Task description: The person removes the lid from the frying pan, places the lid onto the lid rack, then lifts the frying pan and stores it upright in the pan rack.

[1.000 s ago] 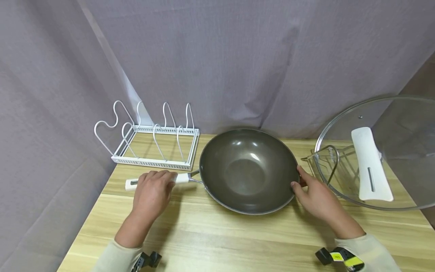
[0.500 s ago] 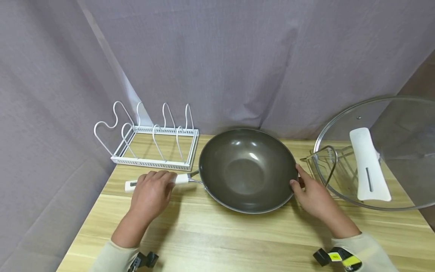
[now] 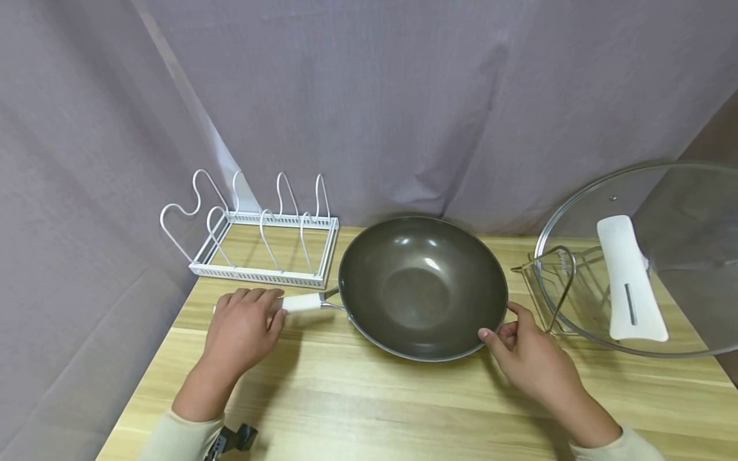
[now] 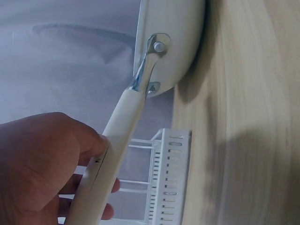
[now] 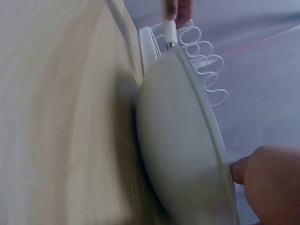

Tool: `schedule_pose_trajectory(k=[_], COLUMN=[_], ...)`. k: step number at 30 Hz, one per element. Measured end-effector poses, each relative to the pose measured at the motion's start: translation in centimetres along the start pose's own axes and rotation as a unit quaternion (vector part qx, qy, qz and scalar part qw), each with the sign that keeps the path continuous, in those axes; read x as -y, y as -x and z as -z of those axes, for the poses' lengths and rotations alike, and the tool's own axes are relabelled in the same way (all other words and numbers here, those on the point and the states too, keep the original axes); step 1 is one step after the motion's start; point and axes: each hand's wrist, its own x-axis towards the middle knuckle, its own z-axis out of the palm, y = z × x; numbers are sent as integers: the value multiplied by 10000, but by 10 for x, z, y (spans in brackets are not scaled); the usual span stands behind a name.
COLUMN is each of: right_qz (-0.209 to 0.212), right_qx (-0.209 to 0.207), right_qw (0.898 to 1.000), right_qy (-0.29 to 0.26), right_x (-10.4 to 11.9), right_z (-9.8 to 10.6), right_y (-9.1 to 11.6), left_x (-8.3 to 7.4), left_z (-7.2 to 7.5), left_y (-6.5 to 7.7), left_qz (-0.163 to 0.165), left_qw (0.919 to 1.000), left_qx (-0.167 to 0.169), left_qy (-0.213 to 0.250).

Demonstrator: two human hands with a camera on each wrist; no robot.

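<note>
A wok (image 3: 418, 288), dark grey inside and cream outside, sits upright on the wooden table in the head view. Its cream handle (image 4: 115, 136) points left, and my left hand (image 3: 239, 330) grips it near the outer end. In the left wrist view the thumb lies on one side of the handle and fingertips (image 4: 108, 212) show on the other. At the wok's near right rim, my right hand (image 3: 539, 358) pinches the edge, thumb by the inner side. The right wrist view shows the wok's pale outer wall (image 5: 176, 126), with most right fingers hidden.
A white wire rack (image 3: 259, 275) stands at the back left, close to the wok. To the right, a metal stand (image 3: 562, 282) bears a large glass lid (image 3: 576, 211) with a white handle (image 3: 628, 282). Grey curtains (image 3: 369, 115) hang behind the table.
My left hand has slid left along the handle, uncovering more of it near the wok. My right hand has shifted toward me along the rim. The wok has hardly moved.
</note>
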Motion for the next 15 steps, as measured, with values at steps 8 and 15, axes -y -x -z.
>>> schedule_pose_trajectory(k=[8,15], right_qz=[317,303], right_qx=[-228,-110], right_qw=[9992,9994], right_qy=[-72,-101], right_x=[-2,-7], right_z=[-4,-3], right_y=[0,-8], left_x=[-4,-10], left_z=[2,2], left_y=[3,7], left_qz=[-11,110], left_qw=[9999,9997], left_qx=[39,134], left_qy=[116,155])
